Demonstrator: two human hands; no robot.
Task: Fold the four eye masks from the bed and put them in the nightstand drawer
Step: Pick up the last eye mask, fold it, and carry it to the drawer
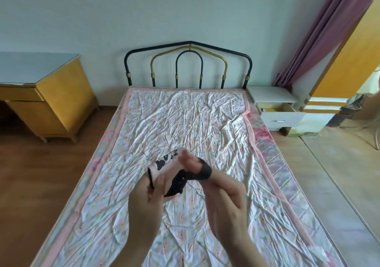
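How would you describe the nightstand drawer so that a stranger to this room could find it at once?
Start at the black and gold metal headboard of the bed. Just to its right, against the wall, stands a small white nightstand. Its white drawer with a silver bar handle is pulled open, unlike the closed drawer of the yellow wooden desk on the left.

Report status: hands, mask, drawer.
Left hand and right hand both shut on pink panda eye mask, mid-fold above bed. Nightstand drawer open. No other masks visible on bed; nothing in the way.
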